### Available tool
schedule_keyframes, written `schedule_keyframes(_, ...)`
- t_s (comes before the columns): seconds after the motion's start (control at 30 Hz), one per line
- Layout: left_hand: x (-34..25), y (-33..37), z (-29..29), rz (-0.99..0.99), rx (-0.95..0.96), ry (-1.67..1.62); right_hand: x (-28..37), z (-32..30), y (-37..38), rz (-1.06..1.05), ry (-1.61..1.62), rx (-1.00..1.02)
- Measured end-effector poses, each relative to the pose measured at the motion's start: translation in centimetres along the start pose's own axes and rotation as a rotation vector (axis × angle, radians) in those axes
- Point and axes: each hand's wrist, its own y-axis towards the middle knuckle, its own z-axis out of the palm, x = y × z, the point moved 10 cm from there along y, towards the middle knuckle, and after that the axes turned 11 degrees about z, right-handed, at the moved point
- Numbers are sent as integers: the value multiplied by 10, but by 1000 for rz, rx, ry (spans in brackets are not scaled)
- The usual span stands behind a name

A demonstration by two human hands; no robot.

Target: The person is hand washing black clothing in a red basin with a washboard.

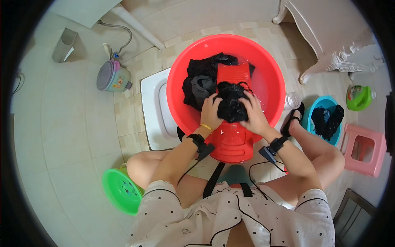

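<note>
In front of me stands a large red basin (pixel 275 70) with some soapy water in it. A red washboard (pixel 231 148) leans in it, its lower end sticking out over the near rim toward me. On the board lies a wet, bunched black garment (pixel 230 103). My left hand (pixel 212 112) grips its left side, and my right hand (pixel 254 113) grips its right side with fingers curled over the cloth. More dark clothing (pixel 199 68), with a grey piece (pixel 203 87), lies in the basin left of the washboard.
A blue basin (pixel 306 119) with dark clothes, a green bottle (pixel 359 98) and a pink stool (pixel 364 150) stand to the right. A clear jar (pixel 292 101) sits beside the red basin. Left are a white squat toilet (pixel 154 119), a lidded bucket (pixel 115 77) and a green basin (pixel 121 193).
</note>
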Motion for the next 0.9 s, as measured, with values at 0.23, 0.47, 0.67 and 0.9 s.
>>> schedule_keyframes(0.23, 74, -9, 50, -379, 188, -514, -87, 55, 18, 592, 151, 296)
schedule_keyframes(0.47, 35, 19, 79, -134, 230, 4, -122, 109, 18, 613, 75, 372)
schedule_keyframes(0.67, -51, -64, 26, 362, 490, 68, 14, 58, -66, 21, -262, 251)
schedule_keyframes(0.9, 33, 18, 80, -21, 482, 411, -71, 114, 41, 290, -441, 222)
